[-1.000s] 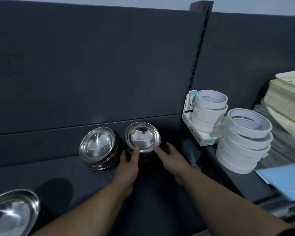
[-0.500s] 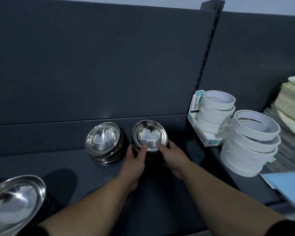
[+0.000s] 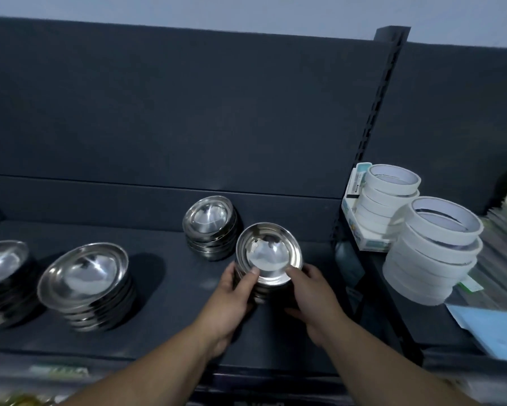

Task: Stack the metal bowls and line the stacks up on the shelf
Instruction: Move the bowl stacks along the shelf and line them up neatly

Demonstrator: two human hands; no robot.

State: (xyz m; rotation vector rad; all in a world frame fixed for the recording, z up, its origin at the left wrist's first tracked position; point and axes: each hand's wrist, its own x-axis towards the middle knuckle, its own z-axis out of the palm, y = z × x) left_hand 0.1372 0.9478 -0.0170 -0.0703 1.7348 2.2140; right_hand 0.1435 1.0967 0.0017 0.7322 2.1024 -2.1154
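Note:
A stack of small shiny metal bowls [image 3: 271, 256] is gripped from both sides by my left hand [image 3: 231, 297] and my right hand [image 3: 312, 291], thumbs on the top rim. It is in front of and to the right of a second small stack [image 3: 209, 227] that stands against the shelf's back panel. I cannot tell whether the held stack rests on the dark shelf [image 3: 170, 288] or is lifted. Two stacks of larger bowls stand to the left: one [image 3: 85, 285] mid-left and one [image 3: 3, 279] cut off by the frame edge.
A slotted upright post [image 3: 378, 112] divides the shelf from the bay to the right. There, stacked white tape rolls [image 3: 433, 250] and more rolls in a small box [image 3: 384, 197] stand close to my right hand. A blue sheet [image 3: 492, 329] lies at the right front edge.
The held stack has come away from the back panel toward me, out of line with the other small stack. My view has swung left, showing two stacks of larger bowls.

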